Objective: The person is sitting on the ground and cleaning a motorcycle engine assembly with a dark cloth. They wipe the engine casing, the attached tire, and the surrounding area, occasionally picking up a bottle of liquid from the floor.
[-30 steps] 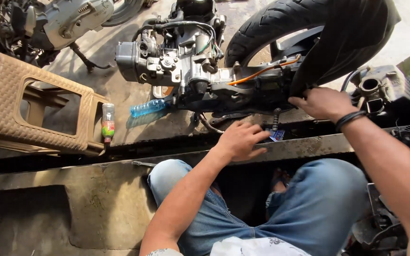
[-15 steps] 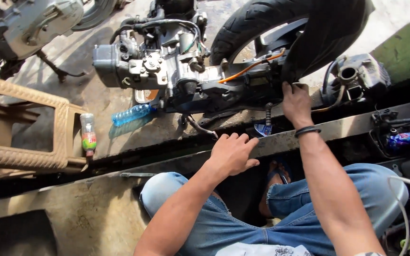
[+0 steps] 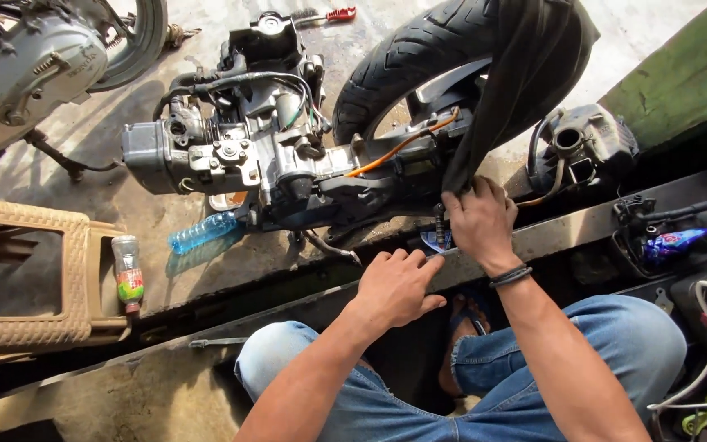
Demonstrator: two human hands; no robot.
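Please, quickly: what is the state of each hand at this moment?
Left hand: open, resting flat on the metal edge, holding nothing.
Right hand: closed, gripping the dark cloth.

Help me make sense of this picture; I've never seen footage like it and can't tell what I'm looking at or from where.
The picture comes from a camera on a person's head, looking down past blue-jeaned knees. On the concrete floor lies a removed grey metal scooter engine with its black rear tyre. The right hand, with black wristbands, pinches the edge of a dark cloth draped over that tyre. The left hand rests flat on a rusty metal ledge and holds nothing. Nearby lie a clear blue plastic bottle, a small bottle with a green label and a tan woven plastic stool.
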